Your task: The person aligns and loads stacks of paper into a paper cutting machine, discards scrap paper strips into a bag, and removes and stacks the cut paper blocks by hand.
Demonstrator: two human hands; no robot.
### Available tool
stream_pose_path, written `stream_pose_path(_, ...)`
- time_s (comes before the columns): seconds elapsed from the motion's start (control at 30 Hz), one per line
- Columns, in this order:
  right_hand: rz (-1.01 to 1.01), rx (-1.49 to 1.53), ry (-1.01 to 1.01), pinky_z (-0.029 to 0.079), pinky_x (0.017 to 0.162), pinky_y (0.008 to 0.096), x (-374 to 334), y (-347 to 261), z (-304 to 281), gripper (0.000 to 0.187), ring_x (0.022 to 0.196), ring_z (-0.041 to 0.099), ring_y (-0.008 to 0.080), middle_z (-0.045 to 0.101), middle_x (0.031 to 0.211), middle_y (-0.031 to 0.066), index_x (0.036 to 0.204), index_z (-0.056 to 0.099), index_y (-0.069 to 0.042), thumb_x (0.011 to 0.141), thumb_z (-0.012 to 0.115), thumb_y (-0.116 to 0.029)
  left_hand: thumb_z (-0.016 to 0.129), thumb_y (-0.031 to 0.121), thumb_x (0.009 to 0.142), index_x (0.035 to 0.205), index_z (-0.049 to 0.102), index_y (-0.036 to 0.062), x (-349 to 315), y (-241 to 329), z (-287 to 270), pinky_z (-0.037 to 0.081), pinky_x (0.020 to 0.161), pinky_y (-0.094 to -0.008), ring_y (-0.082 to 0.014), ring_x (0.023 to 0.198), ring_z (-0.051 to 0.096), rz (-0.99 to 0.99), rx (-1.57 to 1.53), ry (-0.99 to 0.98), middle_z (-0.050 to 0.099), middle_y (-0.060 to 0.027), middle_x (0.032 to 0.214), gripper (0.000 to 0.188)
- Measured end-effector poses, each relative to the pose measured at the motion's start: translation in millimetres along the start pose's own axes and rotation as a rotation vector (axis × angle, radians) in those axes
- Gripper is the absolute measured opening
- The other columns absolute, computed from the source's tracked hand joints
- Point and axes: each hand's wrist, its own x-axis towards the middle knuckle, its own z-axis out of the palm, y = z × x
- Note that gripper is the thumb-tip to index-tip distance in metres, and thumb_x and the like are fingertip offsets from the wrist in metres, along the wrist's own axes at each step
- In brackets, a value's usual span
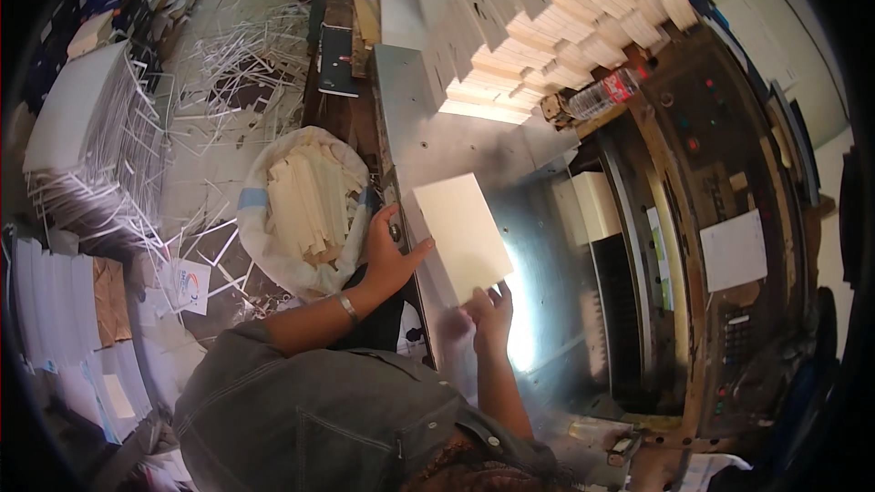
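Note:
A thick block of cream paper is held at a slant above the metal machine table. My left hand grips its left edge, thumb along the side and fingers bent. At the near corner my right hand has its fingers closed on the block. A metal bracelet is on my left wrist. Right of the block, a bright patch of light falls on the metal table. Another cream paper block stands deeper in the machine opening.
Tall stacks of cream paper blocks stand at the far end beside a plastic bottle. The machine's control panel lies right. To the left, a white sack holds paper offcuts, and paper strips litter the floor near a large paper stack.

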Motion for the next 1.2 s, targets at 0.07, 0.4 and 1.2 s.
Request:
stream_pose_path(0.07,-0.009,0.007,-0.069,0.06,0.068,0.0319,27,-5,28,0.076,0.088,0.069,0.0226,0.055,0.124,0.0177,0.153,0.033,0.002,0.089,0.073,-0.01,0.084,0.024,0.083,0.144,0.039,-0.0015,18,-6,7,0.037,0.113,-0.0424,-0.0323,0.13,0.047,-0.122,-0.075,0.006,0.047,-0.021,0.138,0.08)
stream_pose_path(0.4,-0.08,0.109,-0.09,0.062,0.065,0.0333,121,-13,146,0.093,0.085,0.069,0.0222,0.057,0.125,0.0169,0.159,0.018,0.002,0.09,0.076,-0.015,0.069,0.012,0.094,0.149,0.031,-0.0027,160,-8,16,0.044,0.107,-0.0369,-0.0239,0.125,0.054,-0.415,-0.611,0.228,0.053,-0.0164,0.139,0.068)
stream_pose_path(1.2,-0.464,-0.083,-0.302,0.049,0.056,0.0224,121,-13,148,0.08,0.083,0.069,0.0163,0.057,0.129,0.0168,0.155,0.035,-0.004,0.088,0.078,-0.013,0.061,0.023,0.097,0.122,0.062,-0.0047,414,-97,-20,0.06,0.084,-0.0383,-0.027,0.097,0.072,-0.512,-0.576,0.059,0.07,-0.0133,0.11,0.038)
